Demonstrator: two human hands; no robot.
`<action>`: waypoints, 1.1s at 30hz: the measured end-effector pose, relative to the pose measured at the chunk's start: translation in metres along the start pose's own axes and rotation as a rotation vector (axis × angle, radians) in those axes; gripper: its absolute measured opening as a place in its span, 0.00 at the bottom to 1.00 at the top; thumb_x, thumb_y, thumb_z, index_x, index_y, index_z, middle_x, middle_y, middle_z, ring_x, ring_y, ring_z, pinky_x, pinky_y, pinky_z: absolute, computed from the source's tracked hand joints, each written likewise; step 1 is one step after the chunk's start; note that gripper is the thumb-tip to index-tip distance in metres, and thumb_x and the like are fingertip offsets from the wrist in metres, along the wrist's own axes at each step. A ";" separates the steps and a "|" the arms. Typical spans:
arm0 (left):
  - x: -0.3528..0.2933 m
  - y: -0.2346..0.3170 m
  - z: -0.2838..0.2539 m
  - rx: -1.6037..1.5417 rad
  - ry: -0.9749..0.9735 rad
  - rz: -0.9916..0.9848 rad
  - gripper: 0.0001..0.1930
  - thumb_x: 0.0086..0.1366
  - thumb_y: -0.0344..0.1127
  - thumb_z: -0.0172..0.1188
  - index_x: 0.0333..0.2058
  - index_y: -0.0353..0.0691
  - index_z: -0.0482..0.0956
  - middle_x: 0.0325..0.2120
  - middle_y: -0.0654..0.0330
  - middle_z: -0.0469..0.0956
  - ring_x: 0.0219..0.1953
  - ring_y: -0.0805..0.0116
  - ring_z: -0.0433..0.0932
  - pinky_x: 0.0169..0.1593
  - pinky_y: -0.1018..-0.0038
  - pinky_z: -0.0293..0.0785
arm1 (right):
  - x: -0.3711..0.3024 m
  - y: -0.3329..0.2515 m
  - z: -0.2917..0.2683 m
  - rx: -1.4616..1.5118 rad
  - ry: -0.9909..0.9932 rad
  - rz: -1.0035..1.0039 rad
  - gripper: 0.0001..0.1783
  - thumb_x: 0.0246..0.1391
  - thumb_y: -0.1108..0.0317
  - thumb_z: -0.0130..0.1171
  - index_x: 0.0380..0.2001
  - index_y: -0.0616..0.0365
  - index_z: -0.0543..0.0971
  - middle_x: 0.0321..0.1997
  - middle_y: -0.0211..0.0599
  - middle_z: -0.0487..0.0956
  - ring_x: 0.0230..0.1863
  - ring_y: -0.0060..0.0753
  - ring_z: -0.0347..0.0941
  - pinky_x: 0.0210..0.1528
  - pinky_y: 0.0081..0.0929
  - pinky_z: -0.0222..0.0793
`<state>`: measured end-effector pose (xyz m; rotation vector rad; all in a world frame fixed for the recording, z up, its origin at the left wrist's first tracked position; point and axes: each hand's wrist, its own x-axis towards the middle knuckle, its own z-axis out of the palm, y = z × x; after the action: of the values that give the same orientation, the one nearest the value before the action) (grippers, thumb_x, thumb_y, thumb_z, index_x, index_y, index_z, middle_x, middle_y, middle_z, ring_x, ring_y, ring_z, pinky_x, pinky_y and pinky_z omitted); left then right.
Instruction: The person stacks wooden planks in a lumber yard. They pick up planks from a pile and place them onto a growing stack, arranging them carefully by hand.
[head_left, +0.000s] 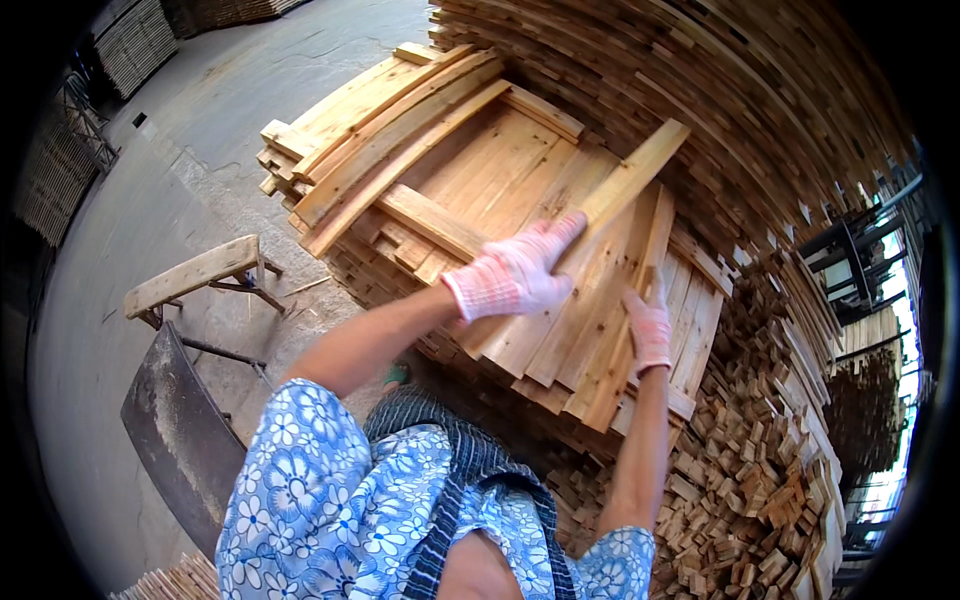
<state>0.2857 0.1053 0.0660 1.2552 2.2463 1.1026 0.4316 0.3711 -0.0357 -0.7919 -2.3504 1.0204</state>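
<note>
Wooden boards lie side by side on a waist-high stack in front of me. My left hand, in a pale pink-and-white knitted glove, is closed over a narrow board that slants up to the far right across the others. Its fingers lie over the top face; the thumb is hidden. My right hand, in a matching glove, is at another board further right. Thumb and fingers straddle that board's right edge, slightly blurred.
A tall lumber stack rises behind the boards. At lower right is a heap of short wood offcuts. To the left stand a small wooden-topped bench and a dark curved panel on the concrete floor.
</note>
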 end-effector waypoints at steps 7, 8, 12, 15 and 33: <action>-0.023 -0.088 -0.123 0.737 0.163 -0.133 0.35 0.66 0.40 0.60 0.71 0.47 0.62 0.72 0.39 0.58 0.75 0.39 0.52 0.77 0.53 0.47 | 0.010 -0.097 0.001 -0.034 0.035 0.001 0.43 0.61 0.60 0.63 0.76 0.53 0.58 0.71 0.54 0.71 0.65 0.47 0.73 0.67 0.38 0.67; -0.025 -0.115 -0.124 0.842 0.254 -0.183 0.34 0.66 0.41 0.60 0.70 0.47 0.63 0.72 0.39 0.57 0.76 0.38 0.50 0.78 0.51 0.43 | 0.010 -0.131 0.013 0.058 0.042 -0.037 0.43 0.62 0.60 0.62 0.76 0.52 0.57 0.71 0.53 0.71 0.65 0.46 0.73 0.66 0.37 0.68; -0.031 -0.135 -0.153 0.846 0.107 -0.248 0.31 0.70 0.50 0.57 0.68 0.46 0.66 0.72 0.40 0.56 0.76 0.39 0.50 0.76 0.47 0.47 | 0.019 -0.249 0.098 0.601 -0.194 0.046 0.45 0.63 0.60 0.63 0.76 0.60 0.53 0.68 0.53 0.71 0.59 0.38 0.72 0.62 0.34 0.70; -0.012 -0.115 -0.193 0.678 0.096 -0.297 0.33 0.73 0.57 0.51 0.69 0.45 0.66 0.73 0.41 0.56 0.76 0.41 0.49 0.77 0.51 0.48 | 0.061 -0.268 0.187 0.678 -0.232 0.039 0.44 0.64 0.61 0.63 0.76 0.60 0.53 0.69 0.53 0.70 0.61 0.39 0.71 0.63 0.32 0.68; 0.024 -0.154 -0.192 0.771 0.058 0.025 0.27 0.61 0.32 0.55 0.60 0.33 0.68 0.59 0.38 0.69 0.59 0.41 0.71 0.61 0.53 0.69 | 0.087 -0.252 0.217 0.012 -0.193 0.157 0.51 0.57 0.50 0.66 0.78 0.42 0.51 0.65 0.65 0.70 0.63 0.58 0.72 0.66 0.43 0.68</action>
<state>0.0675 -0.0118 0.0730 1.5167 2.8211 0.2462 0.1561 0.1784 0.0367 -0.9220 -2.4711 1.2241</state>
